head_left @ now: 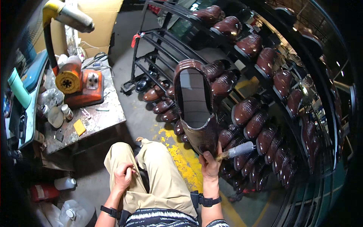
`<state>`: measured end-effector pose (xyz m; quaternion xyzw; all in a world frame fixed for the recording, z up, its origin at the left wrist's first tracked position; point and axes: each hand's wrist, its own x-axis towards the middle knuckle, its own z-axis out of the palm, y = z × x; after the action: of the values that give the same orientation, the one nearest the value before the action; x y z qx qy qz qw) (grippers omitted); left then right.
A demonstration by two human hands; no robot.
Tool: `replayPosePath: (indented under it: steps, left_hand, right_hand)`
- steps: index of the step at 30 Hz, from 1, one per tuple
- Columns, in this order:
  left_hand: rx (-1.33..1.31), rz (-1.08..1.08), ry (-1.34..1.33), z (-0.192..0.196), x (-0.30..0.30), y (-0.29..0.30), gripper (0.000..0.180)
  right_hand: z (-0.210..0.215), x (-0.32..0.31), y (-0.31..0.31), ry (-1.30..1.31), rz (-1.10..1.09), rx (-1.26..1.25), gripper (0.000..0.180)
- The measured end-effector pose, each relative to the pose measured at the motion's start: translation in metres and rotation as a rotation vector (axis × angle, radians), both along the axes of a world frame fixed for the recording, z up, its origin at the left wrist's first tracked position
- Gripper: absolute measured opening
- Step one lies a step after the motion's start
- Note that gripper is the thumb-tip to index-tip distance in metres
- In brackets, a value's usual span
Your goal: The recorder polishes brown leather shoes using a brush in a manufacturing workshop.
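A dark brown, glossy shoe is held up in front of me, its opening tilted my way and its toe pointing down. My right hand grips it near the toe, with fingers bent around the edge. From beside those fingers a brush sticks out to the right; its handle is pale, and its tan bristle end lies against the hand. On my trouser leg rests my left hand, its fingers curled closed. Whatever is inside those fingers, if anything, is hidden.
A black metal rack and shelves carry many brown shoes ahead and right. To the left, a stained worktable bears an orange machine, scissors, a yellow block and small bottles. Plastic jugs stand at lower left.
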<state>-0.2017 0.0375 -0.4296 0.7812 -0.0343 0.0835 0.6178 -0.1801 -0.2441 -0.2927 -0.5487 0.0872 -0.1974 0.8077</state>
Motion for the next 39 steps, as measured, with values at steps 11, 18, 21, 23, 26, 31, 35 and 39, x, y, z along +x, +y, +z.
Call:
replayPosePath:
  steps: [11,18,21,23,26,31,35,39]
  left_hand:
    - [-0.009,-0.014,-0.044,-0.004,0.003,0.005,0.015]
    - [-0.031,0.008,-0.069,-0.012,0.007,0.008,0.014]
    - [-0.043,0.004,-0.068,-0.011,0.009,0.011,0.015]
    - [-0.101,-0.005,-0.04,-0.009,0.009,0.012,0.015]
    - [-0.081,-0.002,-0.053,-0.009,0.011,0.015,0.016]
    - [-0.08,-0.023,-0.092,-0.013,0.015,0.017,0.015]
    - [-0.053,-0.008,-0.152,-0.015,0.017,0.016,0.015]
    - [-0.04,0.001,-0.149,-0.013,0.017,0.018,0.014]
  right_hand:
    - [-0.046,0.054,0.035,0.133,0.467,0.218,0.039]
    - [-0.055,0.149,0.071,0.276,0.608,0.256,0.022]
    - [-0.053,0.201,0.092,0.371,0.578,0.231,0.015]
    - [-0.049,0.234,0.108,0.374,0.637,0.215,0.014]
    - [-0.042,0.274,0.133,0.263,0.773,0.16,0.018]
    - [-0.027,0.319,0.179,0.253,0.827,0.152,0.019]
    - [-0.015,0.337,0.21,0.243,0.847,0.161,0.019]
    - [-0.001,0.349,0.231,0.213,0.869,0.138,0.019]
